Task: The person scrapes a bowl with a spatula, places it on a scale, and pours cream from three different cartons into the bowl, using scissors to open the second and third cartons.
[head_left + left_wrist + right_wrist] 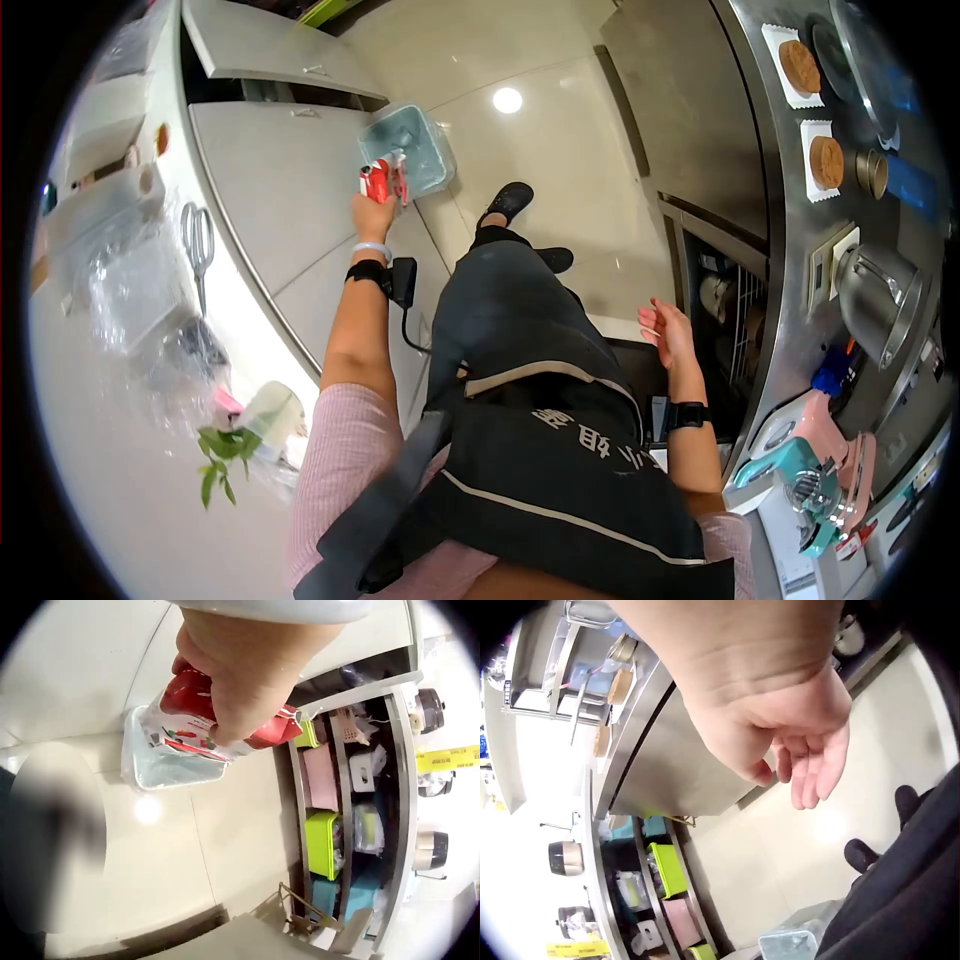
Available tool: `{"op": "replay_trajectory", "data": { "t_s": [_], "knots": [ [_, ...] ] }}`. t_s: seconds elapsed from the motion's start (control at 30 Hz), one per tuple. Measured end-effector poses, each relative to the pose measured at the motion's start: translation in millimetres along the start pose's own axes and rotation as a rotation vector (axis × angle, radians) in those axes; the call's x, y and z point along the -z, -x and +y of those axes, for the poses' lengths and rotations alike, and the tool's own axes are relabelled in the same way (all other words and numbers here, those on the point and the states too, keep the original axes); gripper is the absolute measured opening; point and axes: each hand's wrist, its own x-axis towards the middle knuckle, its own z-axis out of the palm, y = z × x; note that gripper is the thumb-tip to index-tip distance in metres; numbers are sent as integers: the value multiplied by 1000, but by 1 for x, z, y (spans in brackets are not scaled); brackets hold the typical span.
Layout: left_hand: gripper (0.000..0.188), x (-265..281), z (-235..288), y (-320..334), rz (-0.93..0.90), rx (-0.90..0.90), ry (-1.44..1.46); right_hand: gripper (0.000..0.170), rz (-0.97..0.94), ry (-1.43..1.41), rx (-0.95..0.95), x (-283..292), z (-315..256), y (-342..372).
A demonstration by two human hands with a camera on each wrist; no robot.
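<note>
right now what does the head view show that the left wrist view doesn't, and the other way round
Only the head view shows the scissors, green leafy sprig and teal stand mixer. Only the left wrist view shows the pink storage bin and yellow printed strip. Both show the left hand holding a red-and-white packet, and the translucent bin.

1 red-white packet (186, 720), gripped, over bin (440, 155)
</note>
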Motion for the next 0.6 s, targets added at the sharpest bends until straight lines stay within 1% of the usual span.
{"op": "replay_trajectory", "data": {
  "t_s": [0.03,0.07,0.13,0.17,0.2,0.23,0.27,0.3,0.33,0.4,0.43,0.47,0.5,0.53,0.6],
  "knots": [
    [54,-4,-3,-12,63,-67,47,39,20,-9,-13,-2,2,1],
    [54,-5,-8,-22,35,-73,40,37,31,-28,-26,-3,4,2],
    [60,-1,1,-38,-160,-125,-208,36,72,-80,-46,-5,11,1],
    [63,-6,-6,-48,-161,-111,-210,35,66,-116,-27,-7,17,0],
    [66,-21,-25,-68,-173,-117,-210,33,78,-167,-2,-4,24,3],
    [62,-33,-42,-93,-321,-191,-150,32,115,-195,5,-5,28,8],
    [52,-43,-37,-110,-334,-81,-185,31,154,-231,12,-8,33,11],
    [44,-33,-6,-92,-358,-202,-4,32,181,-245,20,-7,43,10],
    [48,-57,-8,-109,-224,-161,25,32,195,-260,20,-3,55,11],
    [51,-59,53,-86,-283,-276,-115,33,252,-286,3,10,83,18],
    [51,-67,86,-76,-310,-343,-138,35,302,-306,7,18,101,19],
    [48,-77,117,-65,-444,-369,-134,35,325,-374,5,29,129,16],
    [45,-87,150,-49,-576,-389,-138,35,539,-175,97,41,166,12],
    [45,-95,185,-22,-590,-445,-171,36,747,36,170,51,200,14],
    [36,-106,258,61,-788,-711,-110,44,1021,66,-80,72,251,32]
  ]
}}
